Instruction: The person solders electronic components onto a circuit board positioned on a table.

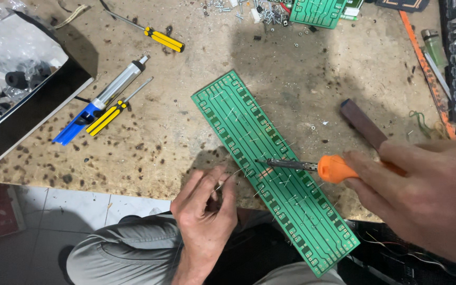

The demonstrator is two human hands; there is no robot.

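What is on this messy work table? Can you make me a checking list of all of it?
Surface: worn bench top, speckled with dark burn spots.
Job's things: long green circuit board lying slantwise, its near end over the bench edge; soldering iron with orange grip, tip on the board; thin solder wire.
Clutter: two yellow-and-black screwdrivers, blue-and-silver solder sucker, loose screws, second green board, dark block, black box of bagged parts.
Hands: left hand pinches the wire; right hand grips the iron.
Cables: thin wires at lower right.
Surroundings: tiled floor, grey trousers.
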